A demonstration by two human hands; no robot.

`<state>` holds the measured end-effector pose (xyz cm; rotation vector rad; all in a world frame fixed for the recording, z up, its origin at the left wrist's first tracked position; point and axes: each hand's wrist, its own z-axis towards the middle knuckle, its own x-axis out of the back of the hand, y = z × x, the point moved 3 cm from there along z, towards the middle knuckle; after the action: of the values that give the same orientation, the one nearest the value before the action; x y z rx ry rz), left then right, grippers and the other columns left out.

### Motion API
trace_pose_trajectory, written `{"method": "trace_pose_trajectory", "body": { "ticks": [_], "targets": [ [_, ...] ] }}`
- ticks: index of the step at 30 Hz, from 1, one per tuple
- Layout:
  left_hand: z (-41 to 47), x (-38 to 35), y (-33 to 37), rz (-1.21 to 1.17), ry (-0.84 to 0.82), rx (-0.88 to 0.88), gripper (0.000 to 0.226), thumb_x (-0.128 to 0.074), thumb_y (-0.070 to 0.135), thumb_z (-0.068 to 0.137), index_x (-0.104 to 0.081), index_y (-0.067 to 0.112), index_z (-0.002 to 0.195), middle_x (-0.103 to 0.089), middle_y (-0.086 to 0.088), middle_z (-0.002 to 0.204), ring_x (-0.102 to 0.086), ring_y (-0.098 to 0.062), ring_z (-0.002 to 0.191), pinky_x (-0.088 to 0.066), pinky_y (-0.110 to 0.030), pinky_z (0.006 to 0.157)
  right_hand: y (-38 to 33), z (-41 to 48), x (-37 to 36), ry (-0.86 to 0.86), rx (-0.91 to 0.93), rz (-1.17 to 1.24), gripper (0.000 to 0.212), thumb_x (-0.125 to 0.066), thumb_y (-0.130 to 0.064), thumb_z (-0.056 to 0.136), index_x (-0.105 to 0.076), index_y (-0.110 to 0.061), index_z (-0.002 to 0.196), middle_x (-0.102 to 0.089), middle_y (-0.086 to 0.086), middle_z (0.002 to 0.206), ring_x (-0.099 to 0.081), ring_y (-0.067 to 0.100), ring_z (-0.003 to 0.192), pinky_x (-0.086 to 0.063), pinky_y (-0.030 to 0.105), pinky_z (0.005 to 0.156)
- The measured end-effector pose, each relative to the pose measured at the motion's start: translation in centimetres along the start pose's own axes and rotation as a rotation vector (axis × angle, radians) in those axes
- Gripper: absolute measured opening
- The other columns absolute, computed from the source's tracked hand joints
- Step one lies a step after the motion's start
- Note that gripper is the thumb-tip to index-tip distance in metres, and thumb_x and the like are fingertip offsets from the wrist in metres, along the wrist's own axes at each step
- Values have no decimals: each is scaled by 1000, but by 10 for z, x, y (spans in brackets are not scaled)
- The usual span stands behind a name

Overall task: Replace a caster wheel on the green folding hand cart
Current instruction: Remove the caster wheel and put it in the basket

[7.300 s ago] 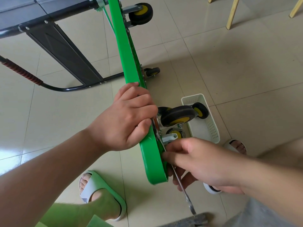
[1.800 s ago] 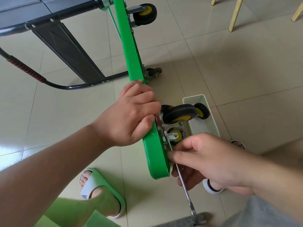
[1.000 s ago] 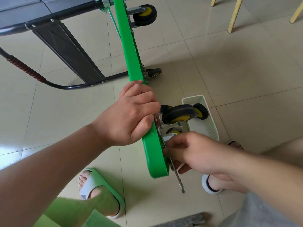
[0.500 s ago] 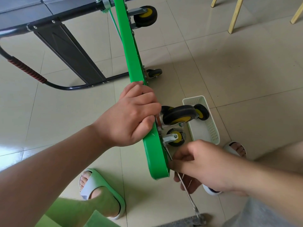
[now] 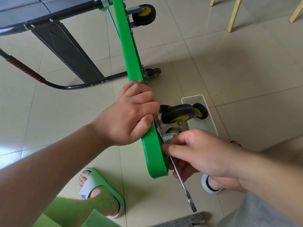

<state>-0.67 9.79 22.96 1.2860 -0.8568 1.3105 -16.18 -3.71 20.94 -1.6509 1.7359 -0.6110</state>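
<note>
The green hand cart (image 5: pixel 129 51) stands on its edge on the floor, its deck seen edge-on. Its long axis runs from the top of the view down toward the person, drifting a little rightward, with the rounded end nearest. The underside faces right, and the casters stick out that way.

The left hand (image 5: pixel 131 112) has its grip wrapped round the deck's rim about midway along, fingers curled over to the underside. Just beside those fingers a caster wheel (image 5: pixel 177 113), black with a yellow hub, juts sideways on its metal bracket. The right hand (image 5: pixel 201 154) sits below that bracket against the deck, its grip closed on a wrench (image 5: pixel 185 189). The wrench shaft slants down and right, and its working end is hidden behind the fingers.

The floor (image 5: pixel 229 71) is glossy beige tile. A white basket (image 5: pixel 208 126) rests on it right of the cart, with a second wheel (image 5: pixel 200 111) showing over its left side. The cart's black handle (image 5: pixel 68 87) lies out to the left. Pale wooden legs (image 5: pixel 232 15) stand at top right. A green slipper (image 5: pixel 105 182) and a white slipper (image 5: pixel 211 187) flank the deck's near end.
</note>
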Motion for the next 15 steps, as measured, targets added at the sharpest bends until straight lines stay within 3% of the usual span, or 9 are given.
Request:
{"method": "trace_pose_trajectory", "body": {
  "ticks": [3, 8, 12, 15],
  "targets": [
    [0, 0, 0, -7, 1, 5, 37, -32, 25, 102, -65, 12, 93, -60, -8, 99, -56, -32, 108, -28, -52, 120, 9, 9, 2, 47, 3, -87, 18, -71, -27, 96, -75, -10, 96, -76, 6, 79, -72, 17, 69, -60, 31, 65],
    [0, -1, 0, -6, -4, 5, 37, -31, 25, 102, -65, 13, 94, -60, -8, 99, -55, -31, 109, -27, -52, 120, 18, 24, 9, 168, 61, -226, 20, -77, -45, 87, -75, -28, 98, -77, 1, 94, -74, 21, 91, -58, 51, 94],
    [0, -1, -1, -7, -2, 1, 37, -32, 25, 101, -66, 12, 95, -60, -7, 100, -55, -30, 110, -28, -53, 120, 15, 17, 8, 154, 68, -344, 22, -73, -52, 88, -72, -32, 97, -75, 0, 92, -73, 25, 89, -59, 54, 88],
    [1, -1, -1, -7, 2, -3, 37, -32, 25, 102, -66, 12, 94, -60, -7, 100, -55, -30, 109, -28, -51, 120, 17, 4, 7, 67, -47, -355, 17, -72, -39, 94, -73, -22, 94, -76, 2, 83, -75, 26, 78, -63, 50, 79]
  ]
}}
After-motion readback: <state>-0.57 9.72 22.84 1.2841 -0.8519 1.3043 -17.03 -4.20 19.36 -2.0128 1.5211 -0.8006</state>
